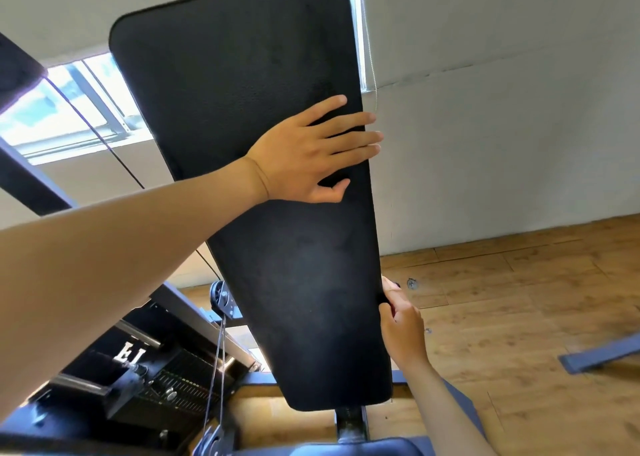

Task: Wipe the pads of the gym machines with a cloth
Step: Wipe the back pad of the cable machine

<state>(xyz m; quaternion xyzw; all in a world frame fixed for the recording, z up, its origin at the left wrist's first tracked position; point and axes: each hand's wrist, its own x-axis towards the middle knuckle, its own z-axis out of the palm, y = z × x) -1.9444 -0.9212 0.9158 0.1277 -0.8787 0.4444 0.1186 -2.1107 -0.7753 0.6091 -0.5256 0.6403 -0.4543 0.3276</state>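
A person steadies the long black back pad (249, 178) of a gym machine, the tall cushion standing tilted on its steel post (349, 422) above the blue seat (329, 447). The left hand (304, 157) lies flat against the pad's face about midway up, fingers (353, 136) straight and spread, their tips reaching past the pad's right edge; it appears to be there to brace the cushion, not to wipe it, since no cloth shows beneath the palm. Lower down, at the same right edge, the right hand (401, 327) curls its fingers round the rim of the pad, the thumb side hidden behind the upholstery. Something small and dark sits within that grasp, but whether it is the cloth or an adjusting knob cannot be told; no cloth is plainly visible anywhere. The two-handed hold suggests the pad is being kept from swinging, or set to a new angle, so its surface can be worked on. Left of the pad run a cable (214, 369) and pulley (220, 298) over the weight stack (180, 383); right of it lies the wooden floor (519, 317).
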